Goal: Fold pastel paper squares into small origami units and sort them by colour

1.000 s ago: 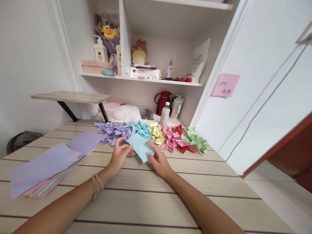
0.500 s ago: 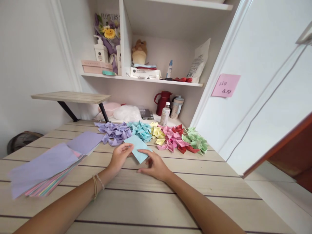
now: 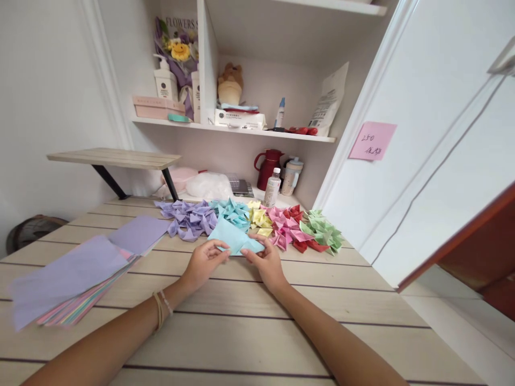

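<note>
A light blue sheet of folding paper (image 3: 228, 234), partly folded, is held between both hands above the wooden table. My left hand (image 3: 204, 261) pinches its lower left edge between thumb and fingers. On the other side, my right hand (image 3: 269, 261) grips the right corner, thumb in front and fingers behind. Just beyond the paper lie heaps of folded paper pieces: purple (image 3: 192, 219), blue (image 3: 233, 210), yellow (image 3: 259, 217), pink (image 3: 285, 228), red (image 3: 295, 213) and green (image 3: 325, 231).
Stacked sheets of coloured paper (image 3: 72, 276), purple on top, lie at the left. A small raised wooden shelf (image 3: 115, 157) stands behind them. At the back are a clear bottle (image 3: 272, 187), a red jug (image 3: 269, 169) and a plastic bag (image 3: 209, 185).
The blue paper has turned and its right part now shows a fold. My right hand has moved from lying over the paper to gripping its right corner.
</note>
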Demonstrator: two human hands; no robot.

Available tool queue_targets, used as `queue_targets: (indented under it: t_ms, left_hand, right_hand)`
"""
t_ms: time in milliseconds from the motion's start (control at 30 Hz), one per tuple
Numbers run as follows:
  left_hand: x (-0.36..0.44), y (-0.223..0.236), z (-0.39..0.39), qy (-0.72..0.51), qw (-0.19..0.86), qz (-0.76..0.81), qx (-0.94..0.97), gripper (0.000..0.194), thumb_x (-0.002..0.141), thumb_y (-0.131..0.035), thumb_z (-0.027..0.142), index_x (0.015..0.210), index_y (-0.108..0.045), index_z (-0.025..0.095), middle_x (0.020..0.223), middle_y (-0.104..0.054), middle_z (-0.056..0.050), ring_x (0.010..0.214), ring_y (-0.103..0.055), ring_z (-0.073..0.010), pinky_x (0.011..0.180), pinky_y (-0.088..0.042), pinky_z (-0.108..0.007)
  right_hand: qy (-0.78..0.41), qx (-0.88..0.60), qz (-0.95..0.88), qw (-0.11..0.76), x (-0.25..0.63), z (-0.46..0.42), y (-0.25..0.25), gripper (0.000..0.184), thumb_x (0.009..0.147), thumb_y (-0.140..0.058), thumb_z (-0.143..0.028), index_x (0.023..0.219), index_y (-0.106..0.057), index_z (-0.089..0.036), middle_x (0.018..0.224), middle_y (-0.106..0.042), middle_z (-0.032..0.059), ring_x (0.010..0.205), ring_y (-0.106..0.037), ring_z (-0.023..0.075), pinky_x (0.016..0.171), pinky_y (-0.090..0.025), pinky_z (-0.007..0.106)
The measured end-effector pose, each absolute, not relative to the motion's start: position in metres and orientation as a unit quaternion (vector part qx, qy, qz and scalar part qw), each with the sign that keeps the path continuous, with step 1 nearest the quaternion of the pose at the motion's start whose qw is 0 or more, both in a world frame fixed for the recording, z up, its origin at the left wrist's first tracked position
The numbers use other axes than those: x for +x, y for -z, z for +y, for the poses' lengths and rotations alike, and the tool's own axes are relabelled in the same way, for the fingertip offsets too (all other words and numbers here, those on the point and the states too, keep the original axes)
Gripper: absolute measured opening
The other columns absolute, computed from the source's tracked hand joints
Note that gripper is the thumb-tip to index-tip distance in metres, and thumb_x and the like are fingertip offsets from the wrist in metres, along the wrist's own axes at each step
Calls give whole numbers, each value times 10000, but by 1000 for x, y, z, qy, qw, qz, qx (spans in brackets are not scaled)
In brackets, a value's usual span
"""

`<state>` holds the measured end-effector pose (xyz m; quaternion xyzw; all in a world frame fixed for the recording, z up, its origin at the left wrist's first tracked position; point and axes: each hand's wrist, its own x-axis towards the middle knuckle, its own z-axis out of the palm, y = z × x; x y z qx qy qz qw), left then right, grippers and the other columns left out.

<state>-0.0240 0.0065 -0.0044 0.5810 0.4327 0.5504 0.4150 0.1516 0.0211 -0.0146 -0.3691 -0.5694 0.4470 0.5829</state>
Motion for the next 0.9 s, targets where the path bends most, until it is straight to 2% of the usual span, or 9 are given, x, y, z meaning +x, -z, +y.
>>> queue_targets:
  t_ms: [100, 300, 400, 533, 633, 700, 767, 833, 900]
  left_hand:
    - [-24, 4, 5, -557, 434, 426, 566, 387, 630, -711, 301, 938, -515, 171, 614, -624, 18, 567, -627, -146, 582, -491, -253]
    - [-19, 7, -1, -547, 486, 394, 556, 642, 593, -742, 273, 1134, -405, 190, 806, -638, -23, 679, -635, -157, 633, -509, -271]
    - [-19, 4, -1, -580, 458, 391, 549, 703, 603, -736, 255, 1189, -348, 207, 834, -635, -26, 647, -623, -143, 590, -507, -257]
    - [-23, 1, 5, -627, 434, 393, 514, 797, 622, -723, 246, 1257, -241, 232, 726, -628, 28, 546, -594, -108, 563, -485, -235]
    - [-24, 1, 7, -602, 465, 389, 519, 572, 647, -708, 268, 1134, -421, 183, 645, -611, 39, 513, -565, -91, 542, -458, -211]
    - [-23, 3, 5, -551, 494, 391, 547, 290, 684, -676, 318, 872, -552, 135, 542, -575, 37, 438, -512, -74, 478, -419, -192]
    - [-21, 4, 2, -517, 519, 393, 556, 256, 720, -634, 370, 692, -553, 129, 477, -554, 28, 390, -489, -75, 436, -401, -197]
    - [-20, 4, 0, -520, 533, 390, 542, 271, 736, -613, 393, 699, -564, 129, 536, -617, -8, 417, -543, -104, 460, -443, -228]
    - [-21, 3, 0, -541, 528, 384, 531, 270, 721, -632, 380, 797, -604, 122, 700, -691, -64, 542, -628, -156, 558, -508, -285]
  right_hand:
    - [-465, -362, -555, 587, 150, 20, 14, 610, 583, -750, -356, 1125, -516, -202, 759, -629, -2, 546, -553, 123, 503, -494, 250]
    - [-473, -376, -559, 568, 152, 23, 16, 346, 595, -735, -414, 794, -625, -154, 697, -618, 6, 510, -533, 109, 481, -494, 248]
    - [-490, -359, -564, 559, 152, 24, 17, 316, 639, -701, -425, 791, -635, -156, 725, -630, 14, 545, -540, 113, 510, -491, 251]
    - [-474, -363, -590, 544, 153, 25, 20, 258, 680, -673, -410, 752, -649, -164, 677, -619, 9, 583, -523, 119, 552, -449, 242]
    - [-448, -364, -612, 541, 154, 26, 21, 238, 680, -674, -406, 729, -659, -174, 703, -621, 16, 626, -517, 130, 586, -422, 246]
    - [-438, -357, -619, 545, 154, 28, 22, 233, 675, -675, -409, 709, -661, -180, 726, -618, 20, 652, -515, 137, 600, -410, 251]
    - [-425, -362, -622, 549, 153, 28, 23, 232, 661, -685, -411, 697, -664, -183, 684, -585, 9, 615, -485, 126, 569, -384, 244]
    - [-415, -378, -622, 546, 153, 28, 23, 238, 658, -686, -410, 731, -669, -184, 586, -505, -19, 539, -418, 104, 512, -338, 229]
    - [-414, -384, -628, 536, 153, 25, 22, 261, 671, -676, -393, 825, -668, -183, 510, -410, -53, 485, -354, 89, 476, -300, 219]
